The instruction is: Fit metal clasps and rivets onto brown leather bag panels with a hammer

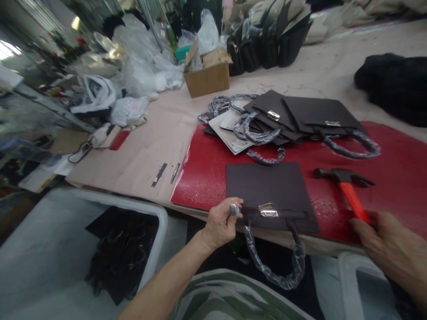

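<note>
My left hand [218,224] is closed around a short metal punch [234,209], its silver end pointing up toward me. It rests at the left edge of a dark brown bag panel [267,184] that lies flat at the table's front edge. A gold-coloured clasp [268,213] sits on the panel, and its plastic-wrapped handle [276,278] hangs over the edge. At the right, my right hand [390,238] has its thumb and fingers around the end of the orange grip of a claw hammer [355,200]. The hammer's head lies on the red board.
Several more bag panels [313,113] with wrapped handles are piled on the red board [203,178]. A cardboard box [208,80] and black bags [287,44] stand behind. Left below is a white bin [160,218] holding dark pieces. A thin metal rod [175,173] lies nearby.
</note>
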{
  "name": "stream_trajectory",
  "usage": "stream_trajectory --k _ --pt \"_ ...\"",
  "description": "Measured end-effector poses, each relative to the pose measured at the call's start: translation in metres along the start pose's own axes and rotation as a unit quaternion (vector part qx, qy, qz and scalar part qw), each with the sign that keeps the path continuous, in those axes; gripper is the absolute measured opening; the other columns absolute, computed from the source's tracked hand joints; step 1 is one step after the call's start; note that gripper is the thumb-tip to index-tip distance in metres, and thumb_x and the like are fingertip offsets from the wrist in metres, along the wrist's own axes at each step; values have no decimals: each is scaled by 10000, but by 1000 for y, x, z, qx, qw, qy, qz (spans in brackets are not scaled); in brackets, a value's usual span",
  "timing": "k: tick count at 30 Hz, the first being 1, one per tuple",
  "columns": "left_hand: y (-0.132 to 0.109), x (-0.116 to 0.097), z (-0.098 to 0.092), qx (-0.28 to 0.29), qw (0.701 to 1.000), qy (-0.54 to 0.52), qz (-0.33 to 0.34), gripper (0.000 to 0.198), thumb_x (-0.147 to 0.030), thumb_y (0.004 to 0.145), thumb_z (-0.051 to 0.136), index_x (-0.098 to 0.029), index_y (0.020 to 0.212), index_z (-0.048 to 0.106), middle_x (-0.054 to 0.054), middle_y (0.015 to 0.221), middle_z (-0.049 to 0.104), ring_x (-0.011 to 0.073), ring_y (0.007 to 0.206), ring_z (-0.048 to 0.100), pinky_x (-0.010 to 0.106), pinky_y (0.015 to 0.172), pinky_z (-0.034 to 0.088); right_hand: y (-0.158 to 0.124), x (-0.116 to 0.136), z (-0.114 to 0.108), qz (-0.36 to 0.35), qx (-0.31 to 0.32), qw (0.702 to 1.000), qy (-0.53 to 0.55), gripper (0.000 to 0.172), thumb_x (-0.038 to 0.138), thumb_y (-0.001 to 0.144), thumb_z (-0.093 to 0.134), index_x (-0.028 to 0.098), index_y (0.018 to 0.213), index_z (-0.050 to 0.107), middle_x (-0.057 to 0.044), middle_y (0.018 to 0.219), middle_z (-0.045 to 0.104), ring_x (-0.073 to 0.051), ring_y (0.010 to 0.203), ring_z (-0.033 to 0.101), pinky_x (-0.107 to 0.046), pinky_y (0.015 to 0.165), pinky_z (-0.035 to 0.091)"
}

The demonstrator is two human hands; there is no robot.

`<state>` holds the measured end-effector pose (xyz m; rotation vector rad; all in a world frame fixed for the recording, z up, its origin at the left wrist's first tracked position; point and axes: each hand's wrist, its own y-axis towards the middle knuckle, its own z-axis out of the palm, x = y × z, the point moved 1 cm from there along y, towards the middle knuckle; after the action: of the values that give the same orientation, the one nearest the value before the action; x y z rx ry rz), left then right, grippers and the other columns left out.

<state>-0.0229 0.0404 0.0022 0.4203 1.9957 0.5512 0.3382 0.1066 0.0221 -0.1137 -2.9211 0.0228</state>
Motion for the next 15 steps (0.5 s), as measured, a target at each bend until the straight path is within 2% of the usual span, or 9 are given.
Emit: stream_trajectory --k 3,5,6,8,9,12,13,15 --pt "-2 1 1 8 1000 -5 -11 173 -138 924 518 -177 1076 591 111 1085 686 211 1027 686 365 912 593 -7 27 -26 92 56 988 111 282 525 800 440 249 792 502 -118 626 619 -265 551 611 -375 564 439" --pt "-2 1 2 14 1000 -2 -16 184 -133 921 516 -178 1083 589 108 1079 682 208 1016 683 351 905 589 -19 47 -42 140 42 968 205 348 558 769 485 235 889 529 -85 592 611 -255 520 601 -368 542 438" --pt "-2 1 2 14 1000 0 -16 183 -131 921 513 -178 1081 588 106 1070 680 208 1011 682 345 900 586 -27 56 -49 142 21 956 257 392 572 760 518 230 950 529 -64 583 607 -244 508 594 -356 531 440" --pt "-1 -1 2 10 1000 5 -15 173 -129 920 510 -177 1065 591 99 1038 679 204 984 681 332 878 586 -42 71 -58 108 1 927 358 455 607 743 590 231 989 520 -38 583 604 -217 502 575 -328 513 439" --pt "0 -2 2 8 1000 8 -14 172 -125 914 510 -177 1055 594 94 1019 679 201 963 681 323 860 587 -49 77 -60 84 24 915 395 462 638 738 611 234 947 528 -31 578 594 -201 499 556 -316 504 433" --pt "1 -5 2 5 1000 10 -13 182 -104 883 515 -177 1026 600 83 976 675 195 901 679 305 817 590 -65 86 -60 31 177 884 431 514 748 745 579 237 732 526 -9 517 510 -153 460 454 -288 458 384" --pt "2 -6 2 4 1000 8 -12 184 -98 873 514 -177 1017 600 81 965 673 195 889 677 303 809 589 -68 89 -61 18 211 884 418 543 776 744 561 237 688 523 -1 500 478 -143 447 424 -281 437 360" --pt "2 -6 2 -1 1000 3 -12 184 -95 865 511 -175 1007 597 80 945 667 197 875 673 303 802 587 -72 94 -68 -22 207 905 372 582 817 731 530 242 640 530 3 489 453 -144 438 413 -277 417 344"
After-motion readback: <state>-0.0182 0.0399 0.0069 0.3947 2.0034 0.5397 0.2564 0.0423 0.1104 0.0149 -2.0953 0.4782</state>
